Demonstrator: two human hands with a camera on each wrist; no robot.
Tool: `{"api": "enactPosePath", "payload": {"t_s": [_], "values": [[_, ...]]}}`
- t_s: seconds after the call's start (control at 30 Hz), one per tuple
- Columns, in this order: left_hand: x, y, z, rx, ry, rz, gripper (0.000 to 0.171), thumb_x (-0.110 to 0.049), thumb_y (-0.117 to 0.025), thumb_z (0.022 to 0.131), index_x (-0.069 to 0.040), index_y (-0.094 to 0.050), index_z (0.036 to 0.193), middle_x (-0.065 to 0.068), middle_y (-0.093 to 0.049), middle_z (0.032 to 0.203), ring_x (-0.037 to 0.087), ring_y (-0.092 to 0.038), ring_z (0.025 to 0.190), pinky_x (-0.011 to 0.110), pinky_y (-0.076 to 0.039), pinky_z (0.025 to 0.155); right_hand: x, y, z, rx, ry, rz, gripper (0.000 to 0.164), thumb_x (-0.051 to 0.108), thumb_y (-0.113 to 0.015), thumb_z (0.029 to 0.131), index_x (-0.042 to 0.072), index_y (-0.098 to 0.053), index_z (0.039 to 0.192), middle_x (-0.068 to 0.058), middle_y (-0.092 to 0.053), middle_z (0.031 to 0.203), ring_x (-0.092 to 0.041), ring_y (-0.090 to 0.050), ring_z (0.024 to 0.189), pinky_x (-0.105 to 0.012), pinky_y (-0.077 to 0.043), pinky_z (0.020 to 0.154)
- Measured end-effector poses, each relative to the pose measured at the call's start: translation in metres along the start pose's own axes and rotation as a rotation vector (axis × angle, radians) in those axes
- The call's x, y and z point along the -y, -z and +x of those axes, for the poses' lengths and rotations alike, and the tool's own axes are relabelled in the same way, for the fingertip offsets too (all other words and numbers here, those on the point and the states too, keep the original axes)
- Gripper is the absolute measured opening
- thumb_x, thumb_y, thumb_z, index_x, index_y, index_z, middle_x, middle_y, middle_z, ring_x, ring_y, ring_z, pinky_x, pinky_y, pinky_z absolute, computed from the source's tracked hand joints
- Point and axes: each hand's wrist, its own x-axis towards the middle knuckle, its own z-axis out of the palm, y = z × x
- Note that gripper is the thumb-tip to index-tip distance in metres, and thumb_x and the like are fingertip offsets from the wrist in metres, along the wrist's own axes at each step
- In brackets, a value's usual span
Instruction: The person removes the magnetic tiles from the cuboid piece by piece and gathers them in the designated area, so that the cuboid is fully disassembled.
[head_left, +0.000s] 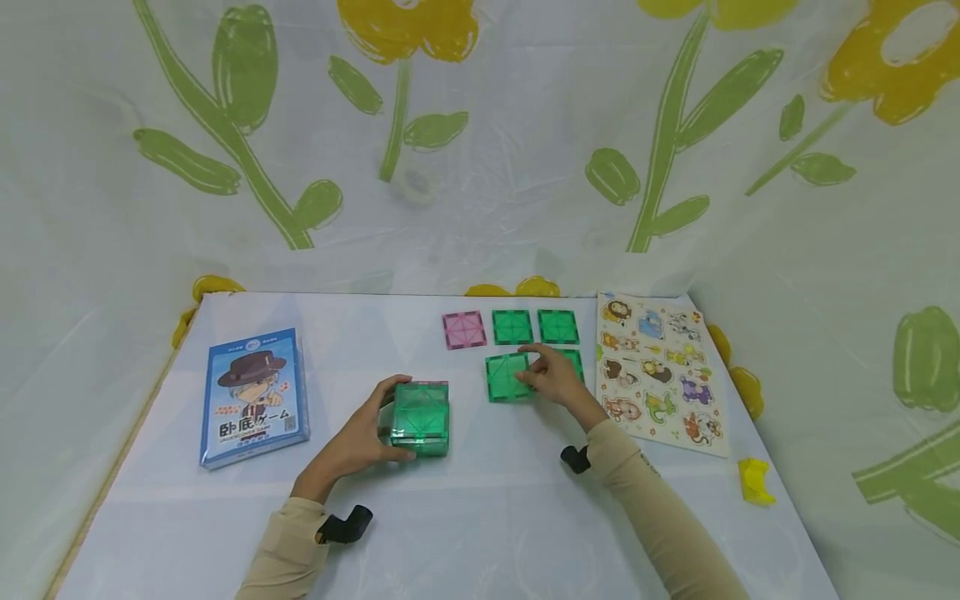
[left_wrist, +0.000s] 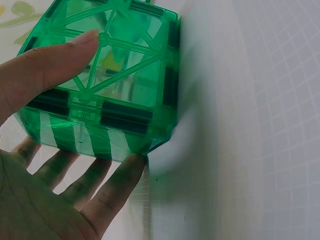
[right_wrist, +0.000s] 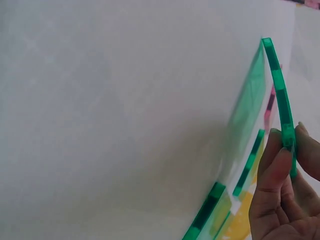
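My left hand (head_left: 351, 446) grips a block of see-through green magnetic tiles (head_left: 422, 419) from its left side. In the left wrist view the thumb lies across one face of the block (left_wrist: 107, 65), and the fingers touch another side. A pink edge shows at its back in the head view. Right of it, my right hand (head_left: 557, 379) pinches a single green magnetic tile (head_left: 504, 377) between fingers and thumb. The right wrist view catches this tile (right_wrist: 280, 95) edge-on, raised over the table. Under the right hand, another green tile (head_left: 573, 363) is partly hidden.
Along the back lie a pink tile (head_left: 464, 330) and two green tiles, one left (head_left: 512, 327) and one right (head_left: 558, 327). An animal sticker sheet (head_left: 660, 375) lies at right, a yellow piece (head_left: 755, 482) nearer the front. A blue game box (head_left: 255, 396) is at left.
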Motion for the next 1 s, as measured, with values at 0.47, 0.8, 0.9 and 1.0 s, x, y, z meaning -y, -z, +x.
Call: {"api": "enactPosePath", "payload": {"t_s": [0.47,0.8,0.9,1.0], "values": [[0.001,0.0,0.001,0.006,0.001,-0.015,0.108,-0.014,-0.091,0.071,-0.026,-0.024,0.154,0.019,-0.033,0.159,0.048,-0.027,0.149,0.07,-0.041,0.107,-0.008,0.003,0.019,-0.042,-0.069,-0.081,0.051,0.024,-0.071,0.094,0.01,-0.057,0.141,-0.014,-0.071,0.095,-0.017,-0.06,0.078,-0.023,-0.048,0.064],[0.002,0.0,0.0,0.007,0.005,-0.024,0.107,-0.016,-0.091,0.071,-0.029,-0.024,0.154,0.02,-0.031,0.16,0.048,-0.027,0.149,0.069,-0.043,0.106,-0.006,0.005,0.02,-0.011,-0.101,-0.115,0.052,0.026,-0.07,0.095,0.009,-0.056,0.142,-0.008,-0.066,0.085,-0.014,-0.055,0.072,-0.023,-0.044,0.062],[0.001,0.0,0.0,0.01,0.007,-0.032,0.107,-0.015,-0.091,0.071,-0.028,-0.024,0.154,0.02,-0.03,0.16,0.048,-0.026,0.149,0.068,-0.043,0.107,-0.005,0.006,0.02,-0.005,-0.108,-0.14,0.053,0.026,-0.069,0.095,0.008,-0.055,0.143,-0.007,-0.064,0.083,-0.014,-0.054,0.071,-0.023,-0.044,0.062],[0.001,0.0,0.0,0.011,0.009,-0.033,0.108,-0.015,-0.091,0.071,-0.028,-0.023,0.154,0.02,-0.03,0.16,0.048,-0.026,0.149,0.068,-0.043,0.107,-0.003,0.007,0.02,0.004,-0.114,-0.17,0.053,0.026,-0.069,0.096,0.007,-0.055,0.143,-0.007,-0.063,0.083,-0.014,-0.054,0.071,-0.024,-0.043,0.062]]}}
